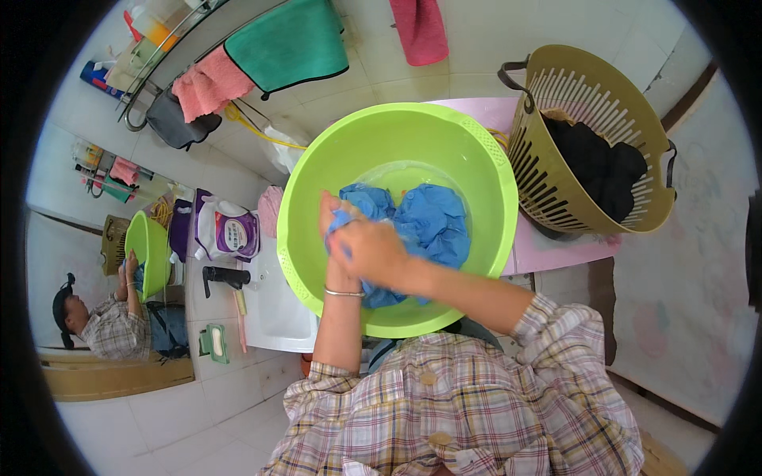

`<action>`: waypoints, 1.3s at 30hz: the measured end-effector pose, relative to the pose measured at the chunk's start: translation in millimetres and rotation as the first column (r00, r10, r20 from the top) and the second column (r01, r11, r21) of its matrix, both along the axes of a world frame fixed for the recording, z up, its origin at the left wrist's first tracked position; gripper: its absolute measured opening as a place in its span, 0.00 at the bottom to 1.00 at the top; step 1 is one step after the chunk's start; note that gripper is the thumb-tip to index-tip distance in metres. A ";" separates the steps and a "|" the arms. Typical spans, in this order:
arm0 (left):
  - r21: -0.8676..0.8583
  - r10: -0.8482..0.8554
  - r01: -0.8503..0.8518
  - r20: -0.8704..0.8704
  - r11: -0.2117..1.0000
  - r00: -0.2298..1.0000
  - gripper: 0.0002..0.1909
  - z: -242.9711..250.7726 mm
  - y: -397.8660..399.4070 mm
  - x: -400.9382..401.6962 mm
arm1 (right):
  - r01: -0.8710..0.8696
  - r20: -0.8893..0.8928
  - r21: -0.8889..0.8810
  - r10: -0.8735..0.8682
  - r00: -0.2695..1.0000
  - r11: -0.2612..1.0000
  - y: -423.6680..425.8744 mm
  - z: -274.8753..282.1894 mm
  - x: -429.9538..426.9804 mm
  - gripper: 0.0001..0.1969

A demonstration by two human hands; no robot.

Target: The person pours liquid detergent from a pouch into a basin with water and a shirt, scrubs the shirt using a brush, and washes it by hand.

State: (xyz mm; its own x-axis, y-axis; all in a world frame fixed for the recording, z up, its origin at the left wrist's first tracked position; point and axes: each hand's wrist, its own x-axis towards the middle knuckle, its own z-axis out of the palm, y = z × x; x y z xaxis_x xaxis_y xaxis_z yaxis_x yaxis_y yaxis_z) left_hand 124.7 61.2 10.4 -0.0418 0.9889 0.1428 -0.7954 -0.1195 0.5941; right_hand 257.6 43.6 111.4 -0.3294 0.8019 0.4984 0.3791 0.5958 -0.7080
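Observation:
A large lime-green plastic basin [333, 137] stands in front of me, with a wet blue garment [433, 214] bunched in shallow water at its bottom. Over the basin's left half, my left hand [331, 220] grips a fold of the blue cloth; a thin metal bangle [344, 293] circles that wrist. My right hand [381, 253] presses against the left one, closed on the same fold and blurred by motion. Blue cloth shows between the two hands. My right hand partly hides the left fingers and some of the garment.
An olive laundry basket [601, 65] holding dark clothes [595, 166] stands on a pink surface [547, 250] at right. Left are a white sink [280, 315], a black faucet [226, 277], a purple-and-white detergent pouch [229, 229] and a soap dish [215, 343]. Towels [289, 44] hang above.

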 end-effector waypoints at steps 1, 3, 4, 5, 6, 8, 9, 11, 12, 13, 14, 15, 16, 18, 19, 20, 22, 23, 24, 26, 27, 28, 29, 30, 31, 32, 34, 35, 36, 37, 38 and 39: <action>-0.117 0.172 -0.188 -0.134 0.975 0.976 0.09 -6.9 3.9 9.8 | -0.034 0.125 -0.098 0.046 0.991 0.995 12.8 -2.8 6.2 0.12; -0.485 0.283 -0.328 -0.165 0.811 0.945 0.11 55.7 5.4 84.4 | 0.101 0.184 -0.205 -0.063 0.981 0.974 47.1 -10.0 29.5 0.11; -0.472 0.220 -0.239 -0.096 0.848 0.971 0.12 60.2 1.0 88.6 | 0.151 0.091 -0.169 -0.137 0.986 0.974 46.4 -11.3 32.5 0.11; -0.454 0.152 -0.148 -0.028 0.879 0.988 0.13 60.2 -4.0 91.0 | 0.205 -0.004 -0.139 -0.208 0.978 0.969 45.1 -13.3 35.0 0.10; -0.311 0.143 -0.109 0.088 0.944 0.986 0.13 51.2 -15.5 79.6 | 0.147 -0.083 0.067 -0.141 0.987 0.987 15.4 -16.9 30.7 0.11; 0.070 -0.161 0.152 0.150 0.986 0.976 0.13 15.2 2.1 14.6 | -0.045 -0.018 0.093 0.047 0.999 0.995 -23.1 -12.6 14.6 0.12; 0.262 -0.343 0.298 0.142 0.918 0.929 0.13 16.8 6.4 20.4 | -0.177 0.059 0.107 0.172 0.983 0.978 -26.7 -15.5 14.5 0.12; -0.062 -0.098 0.105 0.104 0.993 0.990 0.12 53.1 7.4 79.3 | 0.027 0.049 0.033 -0.029 0.998 0.999 27.7 -25.4 22.9 0.12; -0.495 0.294 -0.309 -0.111 0.812 0.949 0.12 74.3 3.6 106.3 | 0.147 0.063 -0.139 -0.139 0.988 0.979 53.3 -17.0 31.5 0.13; -0.496 0.286 -0.304 -0.114 0.813 0.951 0.12 72.2 2.7 106.8 | 0.254 0.093 -0.301 -0.237 0.967 0.919 63.9 -13.0 37.3 0.13; -0.494 0.259 -0.265 -0.082 0.828 0.962 0.12 68.5 2.8 105.3 | 0.263 -0.047 -0.091 -0.268 0.962 0.960 62.0 -23.4 40.3 0.14; -0.497 0.250 -0.243 -0.053 0.833 0.967 0.12 59.2 0.4 94.2 | 0.253 -0.047 -0.101 -0.259 0.965 0.962 45.2 -28.4 32.4 0.14; 0.071 -0.222 0.216 0.096 0.974 0.970 0.13 24.3 -7.5 47.8 | 0.127 -0.133 0.074 -0.116 0.984 0.989 12.6 -24.9 19.2 0.14; 0.244 -0.335 0.301 0.111 0.922 0.936 0.13 5.8 8.7 10.7 | -0.203 0.056 0.144 0.197 0.979 0.968 -26.7 -16.9 12.7 0.13; 0.329 -0.408 0.353 0.113 0.876 0.906 0.14 9.4 11.5 20.9 | -0.199 0.055 0.142 0.193 0.980 0.970 -9.3 -16.3 16.8 0.13; 0.409 -0.479 0.400 0.107 0.820 0.871 0.14 13.3 13.5 30.4 | -0.113 0.060 -0.005 0.114 0.992 0.994 22.6 -14.3 20.0 0.12; -0.512 0.332 -0.323 -0.078 0.796 0.940 0.15 49.2 8.0 94.3 | 0.001 0.084 -0.170 0.013 0.996 0.985 45.5 -28.3 29.5 0.12; -0.518 0.320 -0.314 -0.080 0.796 0.944 0.15 60.5 7.7 98.3 | 0.040 0.085 -0.145 -0.028 0.996 0.989 46.0 -34.7 34.4 0.12; -0.558 0.259 -0.245 -0.054 0.793 0.964 0.14 69.4 8.1 101.2 | 0.076 0.086 -0.116 -0.066 0.994 0.990 46.9 -40.5 38.9 0.12; 0.135 -0.263 0.249 0.095 0.959 0.960 0.14 2.1 1.9 5.5 | 0.055 -0.107 0.089 -0.046 0.993 0.995 11.3 -27.5 5.1 0.12; 0.131 -0.252 0.239 0.101 0.962 0.962 0.14 7.1 5.5 0.9 | 0.098 -0.246 0.249 -0.035 0.969 0.964 -10.6 -29.5 -6.1 0.13; 0.020 -0.140 0.139 0.072 0.990 0.988 0.15 23.9 9.3 4.4 | -0.043 -0.100 0.209 0.065 0.993 0.977 -14.6 -28.6 -3.9 0.13; -0.086 -0.029 0.031 0.030 0.996 0.999 0.18 32.0 10.3 8.4 | -0.178 0.040 0.150 0.173 0.984 0.973 -16.3 -28.8 -3.5 0.14; -0.165 0.132 -0.120 0.061 0.979 0.989 0.18 25.7 5.1 17.7 | -0.040 0.091 0.116 0.029 0.995 0.992 3.8 -29.5 -6.8 0.12; -0.170 0.113 -0.101 0.067 0.980 0.991 0.18 40.5 9.2 48.6 | -0.021 0.098 0.112 0.010 0.995 0.994 21.4 -31.0 1.6 0.12; -0.449 0.225 -0.186 0.035 0.874 0.974 0.18 73.1 13.6 83.3 | 0.084 0.048 0.069 -0.087 0.995 0.994 38.3 -32.7 11.0 0.12; -0.592 0.309 -0.295 -0.080 0.750 0.948 0.16 85.5 3.0 89.4 | 0.246 -0.049 -0.015 -0.246 0.968 0.969 50.9 -26.8 11.4 0.10; -0.596 0.312 -0.297 -0.082 0.746 0.947 0.16 57.7 9.4 67.4 | 0.243 -0.047 -0.020 -0.243 0.969 0.970 37.7 -29.4 9.1 0.10; -0.132 -0.039 0.053 0.106 0.990 0.994 0.13 25.2 12.8 22.8 | 0.042 -0.047 0.096 -0.038 0.998 0.994 3.8 -23.1 -2.8 0.11; 0.395 -0.443 0.382 0.072 0.835 0.894 0.13 2.7 17.5 -5.2 | -0.141 -0.021 0.208 0.148 0.989 0.968 -23.3 -18.6 -7.0 0.11; 0.413 -0.449 0.380 0.080 0.828 0.890 0.14 -6.0 18.9 -3.9 | -0.229 0.071 0.161 0.221 0.973 0.960 -33.9 -19.1 -7.5 0.09; 0.434 -0.454 0.378 0.083 0.818 0.887 0.14 -10.4 18.6 -3.4 | -0.236 0.075 0.159 0.227 0.971 0.959 -22.6 -19.7 -9.8 0.09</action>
